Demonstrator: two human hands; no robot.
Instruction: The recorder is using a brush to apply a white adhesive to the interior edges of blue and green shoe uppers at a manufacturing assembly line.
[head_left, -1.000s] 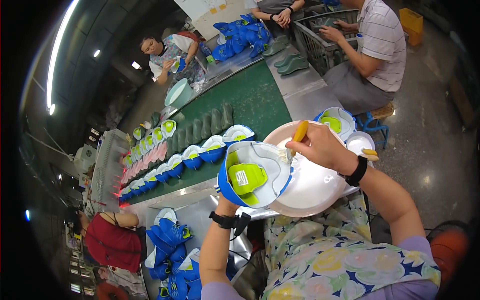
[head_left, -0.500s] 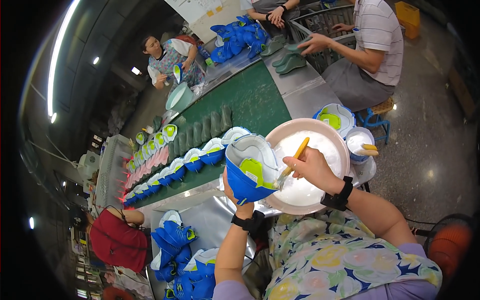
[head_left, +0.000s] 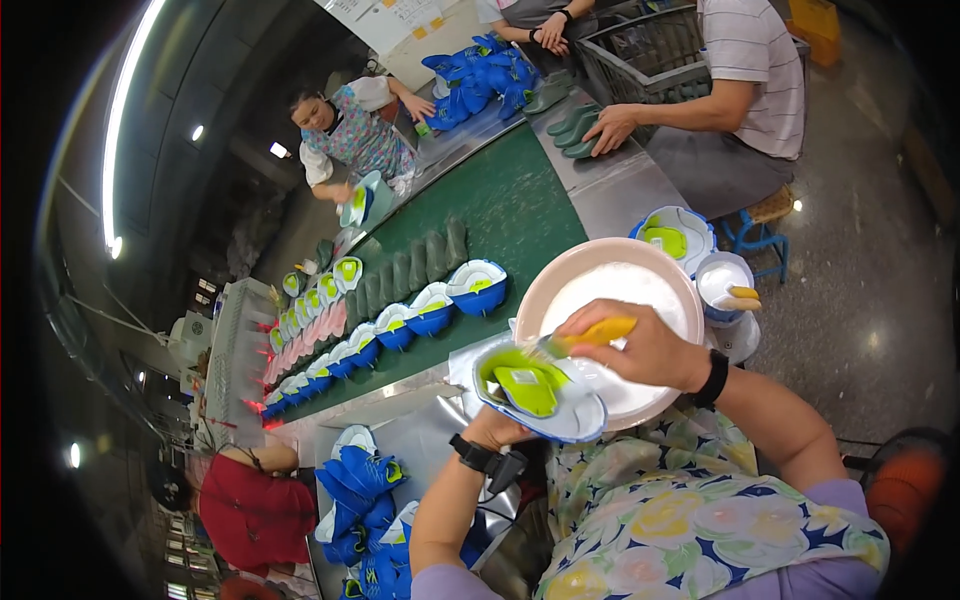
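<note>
Near a workshop's green belt: one pink basin, one upper in left hand, one brush in right hand

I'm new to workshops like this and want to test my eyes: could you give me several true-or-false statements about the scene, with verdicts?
1. The right hand holds a yellow-handled brush. True.
2. Both hands grip brushes. False: the left hand holds a blue-and-white shoe upper.
3. A pale pink basin contains something white. True.
4. Everyone visible wears red. False: one co-worker wears a pale striped shirt.
5. Blue shoe uppers stand in a row on a green surface. True.
</note>
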